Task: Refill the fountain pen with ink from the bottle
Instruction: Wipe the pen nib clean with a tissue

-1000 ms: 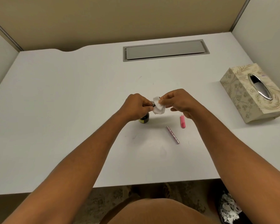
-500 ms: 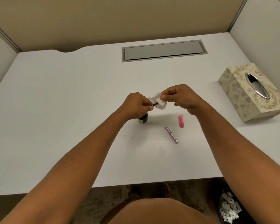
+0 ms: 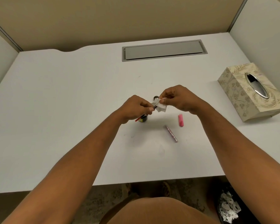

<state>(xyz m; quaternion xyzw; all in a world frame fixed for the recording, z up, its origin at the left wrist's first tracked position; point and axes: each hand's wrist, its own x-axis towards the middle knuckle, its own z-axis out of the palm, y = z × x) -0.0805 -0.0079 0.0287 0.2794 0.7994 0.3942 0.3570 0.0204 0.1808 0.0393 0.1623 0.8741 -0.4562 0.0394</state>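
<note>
My left hand [image 3: 136, 108] grips the thin front part of the fountain pen [image 3: 140, 118], its red end sticking out below my palm. My right hand [image 3: 178, 98] pinches a small white tissue [image 3: 161, 107] wrapped around the pen's tip. The dark ink bottle [image 3: 143, 119] stands on the white desk [image 3: 71, 97] just under my left hand, mostly hidden. A small dark cap [image 3: 155, 98] lies behind the tissue. The pen's patterned barrel [image 3: 171, 133] and a pink cap [image 3: 180, 120] lie on the desk to the right.
A patterned tissue box [image 3: 250, 91] sits at the desk's right side. A grey cable hatch [image 3: 164, 50] is set in the desk's far edge. Partition walls enclose three sides. A bin with crumpled paper [image 3: 228, 209] stands on the floor at lower right.
Both hands have lifted slightly and the tissue has shifted along the pen tip. The pen's red end now shows below my left hand, and the dark cap behind the tissue has come into view.
</note>
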